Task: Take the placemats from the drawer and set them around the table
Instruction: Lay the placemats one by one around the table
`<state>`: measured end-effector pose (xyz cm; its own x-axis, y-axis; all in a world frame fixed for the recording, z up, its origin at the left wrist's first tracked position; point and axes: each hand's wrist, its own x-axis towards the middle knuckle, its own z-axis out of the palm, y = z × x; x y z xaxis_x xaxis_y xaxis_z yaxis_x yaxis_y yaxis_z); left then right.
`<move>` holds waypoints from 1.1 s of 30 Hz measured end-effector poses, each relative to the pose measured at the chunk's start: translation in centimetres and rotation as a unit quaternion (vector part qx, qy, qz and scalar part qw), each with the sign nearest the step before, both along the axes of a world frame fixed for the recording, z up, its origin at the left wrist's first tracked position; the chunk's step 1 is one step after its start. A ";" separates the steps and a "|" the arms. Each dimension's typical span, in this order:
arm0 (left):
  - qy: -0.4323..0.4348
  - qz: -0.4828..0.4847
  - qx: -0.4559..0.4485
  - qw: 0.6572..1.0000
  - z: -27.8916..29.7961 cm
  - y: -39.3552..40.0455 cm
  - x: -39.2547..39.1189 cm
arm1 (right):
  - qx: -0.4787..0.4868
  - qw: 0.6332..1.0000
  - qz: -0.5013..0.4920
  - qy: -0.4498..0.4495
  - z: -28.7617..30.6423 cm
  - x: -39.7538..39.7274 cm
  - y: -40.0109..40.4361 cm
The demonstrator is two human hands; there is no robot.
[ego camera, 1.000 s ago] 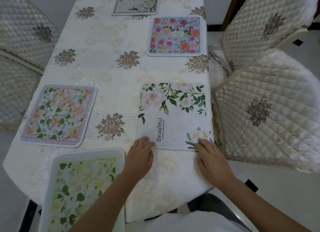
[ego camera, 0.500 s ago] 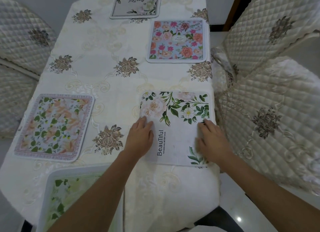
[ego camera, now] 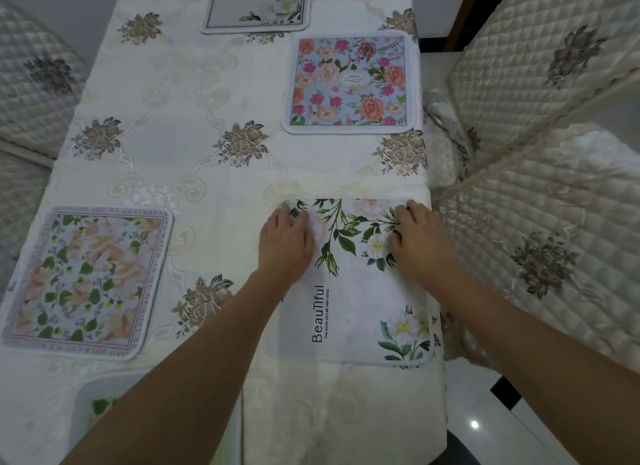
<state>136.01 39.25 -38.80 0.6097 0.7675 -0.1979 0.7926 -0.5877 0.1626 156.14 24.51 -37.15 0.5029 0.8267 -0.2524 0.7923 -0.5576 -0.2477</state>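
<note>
A white placemat (ego camera: 360, 312) printed with green leaves and the word "BeauTiful" lies flat at the table's right edge. My left hand (ego camera: 285, 244) presses flat on its far left corner. My right hand (ego camera: 420, 241) presses flat on its far right corner. Three other placemats lie further off: a pink rose one (ego camera: 349, 83) at the right, an orange and green one (ego camera: 86, 281) at the left, and a grey "Beautiful" one (ego camera: 256, 5) at the far end. A green-leaf placemat (ego camera: 100, 405) shows at the near left, partly under my left arm.
The table wears a cream embroidered tablecloth (ego camera: 194, 173). Quilted chair covers stand close on the right (ego camera: 540, 242) and on the left (ego camera: 31, 100). White floor tiles (ego camera: 491, 423) show below the table's near right corner.
Both hands have slid from the near edge of the "BeauTiful" placemat across it to its far corners. The view has shifted so the table sits lower in frame.
</note>
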 end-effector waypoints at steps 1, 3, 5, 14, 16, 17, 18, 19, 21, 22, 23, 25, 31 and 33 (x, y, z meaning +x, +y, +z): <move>0.004 0.004 0.007 1.000 -0.1 -0.1 0.4 | 0.002 1.000 -0.005 0.001 -0.1 -0.2 0.2; -0.003 0.001 0.006 1.000 0.0 -0.2 1.4 | 0.010 1.000 0.001 0.009 -0.4 -0.5 0.8; -0.007 -0.020 -0.003 1.000 0.1 -0.4 2.4 | 0.007 0.999 0.029 0.019 -0.6 -1.0 1.7; 0.023 -0.093 -0.036 0.995 0.0 -2.0 5.8 | -0.017 0.996 0.054 0.065 -1.3 -3.5 5.2; 0.025 -0.102 -0.035 0.994 0.0 -1.7 5.6 | -0.020 0.996 0.065 0.060 -1.0 -3.3 5.0; 0.026 -0.111 -0.034 0.993 0.2 -1.4 5.5 | -0.022 0.995 0.077 0.055 -0.9 -3.0 4.9; 0.028 -0.121 -0.033 0.992 0.3 -1.1 5.4 | -0.025 0.995 0.087 0.049 -0.8 -2.8 4.7; 0.032 -0.130 -0.028 0.991 0.4 -0.9 5.1 | -0.025 0.995 0.091 0.044 -0.7 -2.5 4.5; 0.033 -0.131 -0.015 0.991 0.6 -0.4 4.3 | -0.019 0.996 0.076 0.036 -0.5 -1.8 3.7; 0.031 -0.122 -0.012 0.992 0.6 -0.2 3.7 | -0.016 0.997 0.062 0.032 -0.4 -1.3 3.2; 0.029 -0.108 -0.014 0.994 0.6 0.1 3.0 | -0.016 0.998 0.050 0.027 -0.3 -0.9 2.5; 0.027 -0.079 -0.012 0.996 0.3 0.6 1.1 | -0.015 0.999 0.024 0.020 -0.3 0.2 0.8; 0.004 -0.038 -0.014 0.999 0.1 0.0 -3.4 | -0.041 0.998 -0.018 0.052 -0.7 1.6 -3.8; -0.010 -0.031 -0.014 0.999 0.4 -0.7 -3.8 | -0.044 0.998 -0.013 0.052 -0.8 1.2 -4.6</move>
